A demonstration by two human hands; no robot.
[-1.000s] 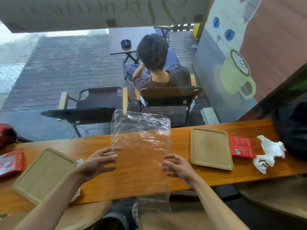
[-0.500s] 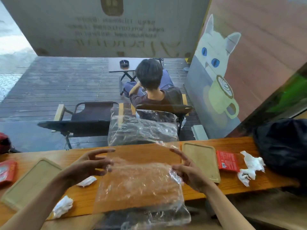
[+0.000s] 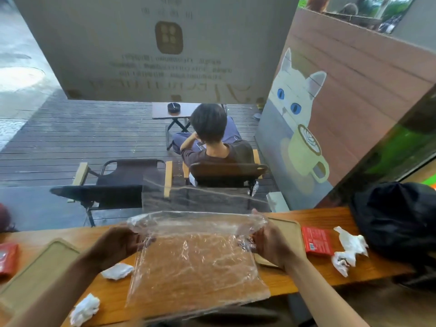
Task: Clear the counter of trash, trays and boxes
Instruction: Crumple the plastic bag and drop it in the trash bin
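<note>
I see both hands in front of me, above the long orange-brown wooden counter (image 3: pixel 306 283). Between them they hold a large clear plastic bag (image 3: pixel 195 263) by its upper edge, and this edge is pulled wide. The left hand (image 3: pixel 118 244) is closed on the left corner of the bag; its fingers are curled around the plastic. The right hand (image 3: pixel 271 244) is closed on the right corner in the same way, with the plastic bunched under the fingers. The rest of the bag hangs down over the counter and reaches a little past its near edge.

On the left part of the counter lies a pale wooden rectangular tray (image 3: pixel 35 277), partly under my left forearm. A second pale wooden tray (image 3: pixel 289 232) lies on the right, mostly hidden behind the right hand. Just beside this tray, on its right, lies a flat red paper box (image 3: pixel 317 240). Near the box there are crumpled white napkins (image 3: pixel 350 249). Two more crumpled white tissues lie on the left: one (image 3: pixel 116 271) close to the left side of the bag, another (image 3: pixel 85 309) at the near edge of the counter. At the far left edge I see a part of another red packet (image 3: pixel 8 258). A black fabric bag (image 3: pixel 398 220) rests at the right end of the counter.

Behind the window glass, a person with dark hair (image 3: pixel 212 140) sits on a chair with the back to me.
</note>
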